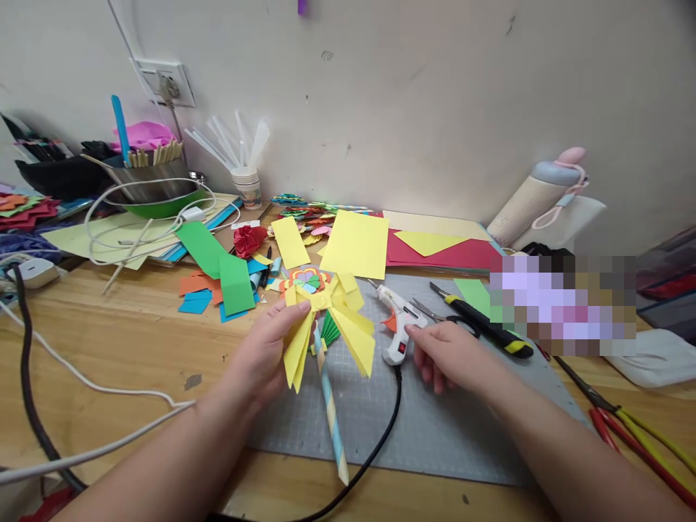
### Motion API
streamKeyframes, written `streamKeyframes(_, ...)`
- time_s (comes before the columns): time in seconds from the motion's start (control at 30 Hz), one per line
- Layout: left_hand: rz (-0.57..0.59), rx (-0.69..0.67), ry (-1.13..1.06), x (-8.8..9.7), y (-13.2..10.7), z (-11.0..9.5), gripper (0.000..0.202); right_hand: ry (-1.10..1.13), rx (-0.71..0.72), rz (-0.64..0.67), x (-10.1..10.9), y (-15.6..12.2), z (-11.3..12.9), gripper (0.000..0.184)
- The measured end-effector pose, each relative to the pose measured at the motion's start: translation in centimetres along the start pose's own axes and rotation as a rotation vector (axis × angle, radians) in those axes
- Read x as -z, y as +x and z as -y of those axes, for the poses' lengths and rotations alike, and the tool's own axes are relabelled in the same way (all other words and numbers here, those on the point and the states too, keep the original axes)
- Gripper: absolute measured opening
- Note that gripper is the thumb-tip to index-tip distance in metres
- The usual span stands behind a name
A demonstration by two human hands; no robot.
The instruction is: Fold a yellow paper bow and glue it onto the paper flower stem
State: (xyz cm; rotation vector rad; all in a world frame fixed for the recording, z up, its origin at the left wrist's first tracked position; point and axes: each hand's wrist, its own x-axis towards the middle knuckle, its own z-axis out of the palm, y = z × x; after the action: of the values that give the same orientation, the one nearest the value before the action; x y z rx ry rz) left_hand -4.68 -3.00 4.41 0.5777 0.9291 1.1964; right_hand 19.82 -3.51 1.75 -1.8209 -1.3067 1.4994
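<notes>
Pinched between thumb and fingers of the left hand is a yellow paper bow, its knot flat and its two creased tails splaying downward. The bow is over the grey cutting mat, in front of a slim rolled stick spiralled in pale blue and cream. A pleated green paper fan juts from the stick, and a flower with layered, scalloped petals shows just behind the bow.

The right hand is loosely curled beside the grip of a white plastic glue gun with an orange trigger; whether it touches or grips the gun I cannot tell. A smooth black cord curves from the gun's base across the mat.

Near the gun lies a black and yellow utility knife. Beyond the mat, flat yellow sheets, creased green strips and a ruffled red paper flower lie on the wood-grained surface.
</notes>
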Motion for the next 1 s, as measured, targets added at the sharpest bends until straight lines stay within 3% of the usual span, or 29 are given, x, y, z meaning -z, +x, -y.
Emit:
streamKeyframes(0.17, 0.349, 0.166, 0.078, 0.2, -0.5, 0.7, 0.032, 0.068, 0.652, -0.112, -1.9, -1.8, 0.0, 0.021)
streamKeyframes(0.27, 0.542, 0.263, 0.143, 0.4, -0.8, 1.0, 0.046, -0.023, 0.915, -0.124, -2.6, -1.9, -0.1, 0.018)
streamKeyframes(0.47, 0.805, 0.415, 0.244, 0.8, -0.5, 1.4, 0.058, -0.225, 1.188, -0.033, -3.1, -2.2, 1.0, 0.036)
streamKeyframes(0.57, 0.884, 0.432, 0.288, 0.8, -0.2, 1.8, 0.058, -0.243, 1.286, 0.056, -3.5, -2.3, 1.4, 0.025)
streamKeyframes(0.7, 0.947, 0.42, 0.394, 0.8, 0.0, 1.5, 0.062, -0.234, 1.43, 0.044, -3.8, -2.7, 1.3, 0.012)
streamKeyframes(0.77, 0.887, 0.36, 0.455, 1.2, 0.1, 0.5, 0.061, -0.245, 1.49, -0.014, -3.8, -3.1, 1.1, 0.013)
streamKeyframes(0.8, 0.791, 0.294, 0.49, 1.5, 0.1, -0.1, 0.059, -0.246, 1.514, -0.06, -3.7, -3.3, 1.0, 0.013)
streamKeyframes(0.87, 0.478, 0.121, 0.589, 2.4, 0.1, -1.4, 0.049, -0.258, 1.557, -0.163, -3.4, -3.7, 0.9, 0.013)
streamKeyframes(0.93, 0.184, 0.033, 0.735, 3.4, 0.0, -2.3, 0.037, -0.297, 1.616, -0.265, -2.9, -4.0, 0.6, 0.017)
streamKeyframes(1.0, 0.064, 0.05, 0.889, 4.1, -0.4, -2.1, 0.031, -0.35, 1.675, -0.355, -2.3, -3.9, 0.3, 0.021)
